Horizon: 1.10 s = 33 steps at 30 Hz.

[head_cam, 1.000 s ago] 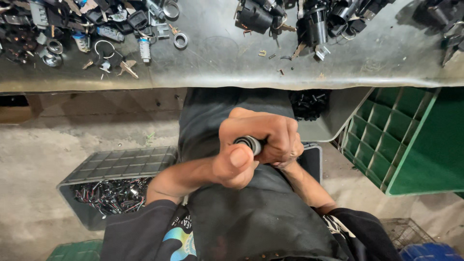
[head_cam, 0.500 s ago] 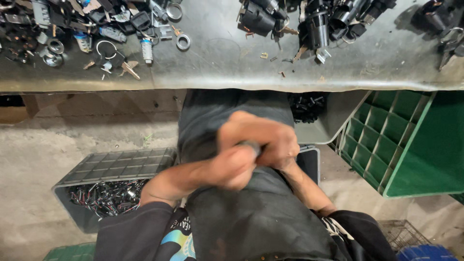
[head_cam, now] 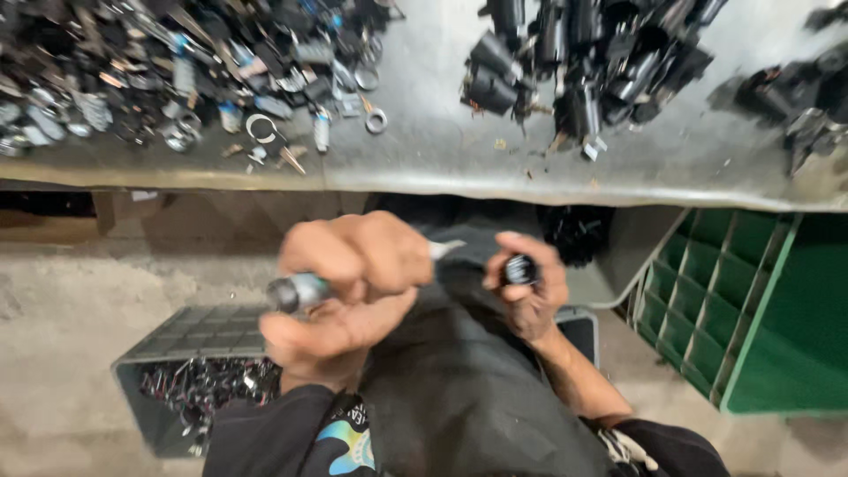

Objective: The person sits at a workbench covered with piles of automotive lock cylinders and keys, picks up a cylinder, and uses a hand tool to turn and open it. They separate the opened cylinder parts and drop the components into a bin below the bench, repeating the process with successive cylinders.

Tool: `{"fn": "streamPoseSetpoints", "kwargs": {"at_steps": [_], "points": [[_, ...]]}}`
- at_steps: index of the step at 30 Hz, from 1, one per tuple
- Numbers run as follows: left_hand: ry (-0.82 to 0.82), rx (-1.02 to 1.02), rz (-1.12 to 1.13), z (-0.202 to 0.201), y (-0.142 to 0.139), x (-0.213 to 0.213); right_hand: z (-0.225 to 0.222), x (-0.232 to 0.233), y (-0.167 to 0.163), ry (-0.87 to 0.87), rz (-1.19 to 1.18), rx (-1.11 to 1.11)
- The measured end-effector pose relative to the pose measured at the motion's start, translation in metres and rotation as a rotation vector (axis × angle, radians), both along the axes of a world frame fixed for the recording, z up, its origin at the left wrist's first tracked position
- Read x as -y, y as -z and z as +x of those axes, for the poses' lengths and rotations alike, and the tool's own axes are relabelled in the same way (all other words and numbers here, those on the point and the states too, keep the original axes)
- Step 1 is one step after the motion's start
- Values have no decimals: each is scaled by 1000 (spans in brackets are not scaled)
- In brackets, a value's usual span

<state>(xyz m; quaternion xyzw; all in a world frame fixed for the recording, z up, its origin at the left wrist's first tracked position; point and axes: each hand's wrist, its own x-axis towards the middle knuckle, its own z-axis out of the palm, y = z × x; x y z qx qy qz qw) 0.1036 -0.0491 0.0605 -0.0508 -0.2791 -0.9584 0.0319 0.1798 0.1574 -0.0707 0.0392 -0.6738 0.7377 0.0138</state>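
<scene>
In left hand (head_cam: 353,274), metal rod (head_cam: 296,291), gripped

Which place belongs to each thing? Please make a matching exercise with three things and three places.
Things:
1. metal cylinder
2. small black part
3. green crate

Places:
a. on the floor, at the person's right
b. in the left hand
c. in the right hand

Pairs: 1-b, 2-c, 3-a
</scene>
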Motion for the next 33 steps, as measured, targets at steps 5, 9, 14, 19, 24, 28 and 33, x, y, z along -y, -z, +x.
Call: {"fn": "streamPoseSetpoints", "kwargs": {"at_steps": [5, 9, 14, 19, 24, 28, 33], "points": [[-206, -42, -1019, 5, 29, 19, -72, 35, -61, 123, -436, 93], [-203, 90, -907, 5, 41, 18, -156, 70, -92, -13, -527, 91], [-171, 271, -727, 13, 50, 24, -249, 132, -101, -202, -356, -144], [-173, 295, -711, 20, 54, 37, -253, 123, -114, -149, -299, -216], [-118, 299, -775, 13, 54, 33, -162, 49, -113, 5, -245, -221], [-7, 218, -866, 5, 52, 19, -92, 12, -77, 92, -135, -198], [219, 123, -1088, -7, 45, -10, -22, -28, -33, 134, 240, 59]]}}
